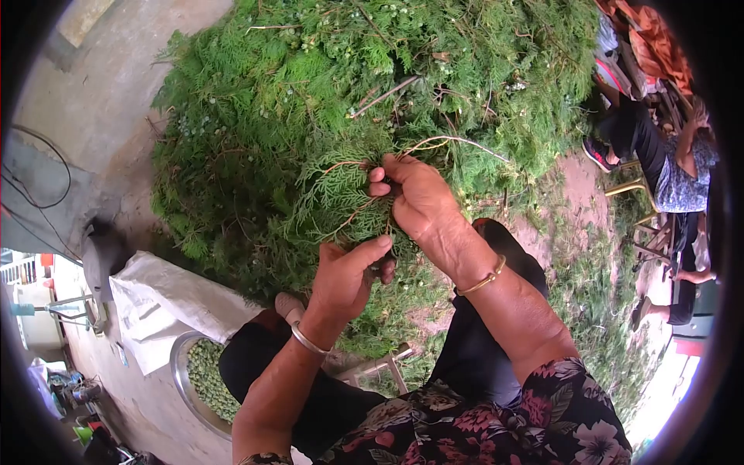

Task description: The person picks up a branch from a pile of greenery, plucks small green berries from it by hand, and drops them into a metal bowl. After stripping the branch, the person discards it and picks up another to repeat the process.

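Note:
A leafy cypress sprig (329,192) with thin reddish-brown stems is in front of me, over the big pile. My right hand (422,198) is closed on its stem, and a bare curved twig (465,141) sticks out to the right. Below, my left hand (349,283) pinches the lower part of the sprig between thumb and fingers; its fingertips are partly hidden. Beside my left knee, a metal basin (180,373) holds many small green cones (209,381).
A large pile of cut cypress branches (256,93) spreads before me. A white sack (174,302) lies left, by the basin. Black cables (46,205) run along the far left floor. A wooden stool (380,368) shows between my legs. Other people (682,167) sit at right.

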The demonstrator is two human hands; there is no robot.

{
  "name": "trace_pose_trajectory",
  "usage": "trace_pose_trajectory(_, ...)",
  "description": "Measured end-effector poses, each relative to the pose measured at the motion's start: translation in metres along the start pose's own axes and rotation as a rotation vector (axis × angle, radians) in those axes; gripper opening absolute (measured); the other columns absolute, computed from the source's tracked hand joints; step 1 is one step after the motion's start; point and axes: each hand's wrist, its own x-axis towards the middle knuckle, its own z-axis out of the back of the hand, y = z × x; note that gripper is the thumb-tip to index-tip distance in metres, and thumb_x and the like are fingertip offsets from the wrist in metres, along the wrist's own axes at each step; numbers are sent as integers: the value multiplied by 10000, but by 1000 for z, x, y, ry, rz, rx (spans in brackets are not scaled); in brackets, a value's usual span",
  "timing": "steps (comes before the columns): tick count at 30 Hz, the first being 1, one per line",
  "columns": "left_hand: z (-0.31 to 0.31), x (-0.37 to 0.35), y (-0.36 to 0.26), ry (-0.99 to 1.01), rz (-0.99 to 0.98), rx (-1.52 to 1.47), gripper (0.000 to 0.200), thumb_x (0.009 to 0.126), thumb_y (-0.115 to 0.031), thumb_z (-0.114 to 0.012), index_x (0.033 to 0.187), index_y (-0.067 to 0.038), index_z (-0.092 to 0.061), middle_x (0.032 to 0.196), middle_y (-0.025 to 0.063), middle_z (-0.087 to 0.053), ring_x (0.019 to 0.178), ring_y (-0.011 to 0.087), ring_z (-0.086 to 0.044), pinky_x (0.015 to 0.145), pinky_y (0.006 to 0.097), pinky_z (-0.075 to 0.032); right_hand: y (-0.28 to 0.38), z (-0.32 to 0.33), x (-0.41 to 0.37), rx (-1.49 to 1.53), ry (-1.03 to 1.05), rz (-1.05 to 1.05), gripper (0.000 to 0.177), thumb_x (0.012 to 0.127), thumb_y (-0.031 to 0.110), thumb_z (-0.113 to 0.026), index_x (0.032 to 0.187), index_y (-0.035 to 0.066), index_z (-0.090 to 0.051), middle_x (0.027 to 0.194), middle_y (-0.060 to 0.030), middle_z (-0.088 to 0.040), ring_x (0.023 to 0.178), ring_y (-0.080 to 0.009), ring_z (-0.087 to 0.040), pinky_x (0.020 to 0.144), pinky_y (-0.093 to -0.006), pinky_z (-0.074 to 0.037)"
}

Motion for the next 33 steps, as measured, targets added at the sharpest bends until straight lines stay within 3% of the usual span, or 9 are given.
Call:
trace_pose_trajectory(12, -18, -8, -14, -161, 54, 109, 158, 836, -84, -669, 964, -47, -584, 736, -9, -548, 493, 90, -451, 414, 230, -345, 7, 0, 4, -7, -27, 43, 111, 909, -89, -385, 985, -12, -412, 955, -101, -457, 669, -154, -454, 522, -274, -375)
trace_pose_trajectory(18, -15, -11, -14, -230, 123, 181, 126, 824, -69, -652, 938, -56, -601, 732, -1, -569, 489, 107, -489, 408, 219, -346, 2, -7, -3, -95, -65, 65, 63, 928, -52, -414, 979, -16, -424, 936, -94, -467, 644, -144, -447, 510, -267, -372)
trace_pose_trajectory(22, -3, -10, -6, -60, -34, 400, 142, 868, -140, -586, 999, -85, -586, 775, 9, -585, 602, 139, -542, 470, 259, -381, -2, -2, 4, -110, -40, 51, 53, 934, -33, -434, 984, -17, -425, 895, -90, -470, 627, -140, -447, 500, -259, -367)
trace_pose_trajectory(24, 3, -4, -9, -43, 137, -67, 158, 877, -140, -551, 1010, -61, -586, 799, 43, -608, 639, 191, -594, 497, 297, -423, -1, -4, 3, -156, 31, -5, 54, 936, -23, -456, 978, -13, -423, 848, -84, -465, 619, -139, -452, 492, -252, -363)
trace_pose_trajectory(25, 12, -2, -7, 11, 186, -153, 182, 886, -88, -516, 1039, -17, -583, 932, 92, -626, 734, 236, -626, 552, 348, -480, -2, -3, 3, -154, 30, -6, 54, 936, -23, -456, 978, -13, -423, 848, -84, -465, 619, -139, -452, 492, -252, -363)
trace_pose_trajectory(27, 17, 1, -2, 57, 188, -166, 202, 904, -129, -503, 1055, -13, -570, 926, 104, -625, 754, 258, -629, 573, 371, -487, -2, -1, 4, -117, 120, -41, 67, 933, -21, -474, 977, -11, -424, 823, -80, -458, 619, -139, -458, 487, -249, -361)
trace_pose_trajectory(33, 15, 1, 4, 175, 226, -257, 254, 946, -199, -462, 1071, 9, -538, 918, 138, -617, 802, 300, -634, 625, 416, -506, 3, -3, 1, -100, 132, -35, 83, 929, -36, -464, 999, -17, -423, 819, -77, -453, 621, -143, -461, 495, -249, -366)
